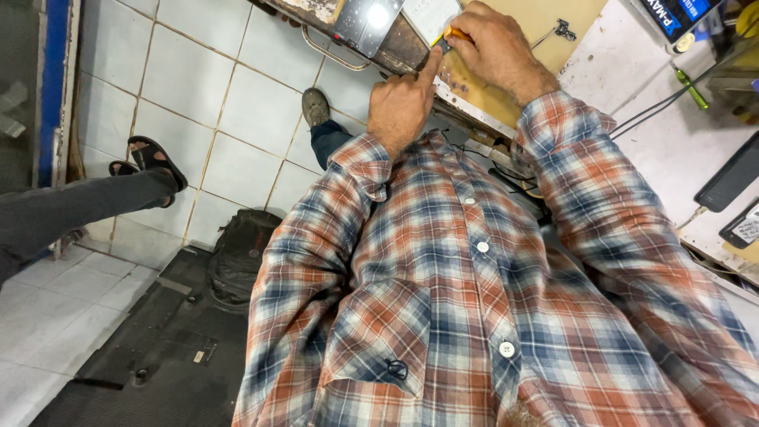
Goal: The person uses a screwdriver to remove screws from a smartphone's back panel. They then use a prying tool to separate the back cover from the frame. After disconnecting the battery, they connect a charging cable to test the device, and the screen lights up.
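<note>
My left hand (402, 103) rests at the edge of the workbench (545, 24), forefinger stretched out and pressing on a small flat part beside a white panel (431, 16). My right hand (494, 47) is closed around a small tool with a yellow handle (452, 34), its tip down at the same spot as the left fingertip. Both arms wear a plaid shirt in red, blue and white. The tool's tip is hidden between the fingers.
A shiny dark device (365, 24) lies on the bench's left end. Phones (731, 182), cables and a green screwdriver (691, 88) lie on the white counter at right. On the tiled floor are a black backpack (241, 253), a dark laptop shell (158, 348) and another person's sandalled foot (150, 158).
</note>
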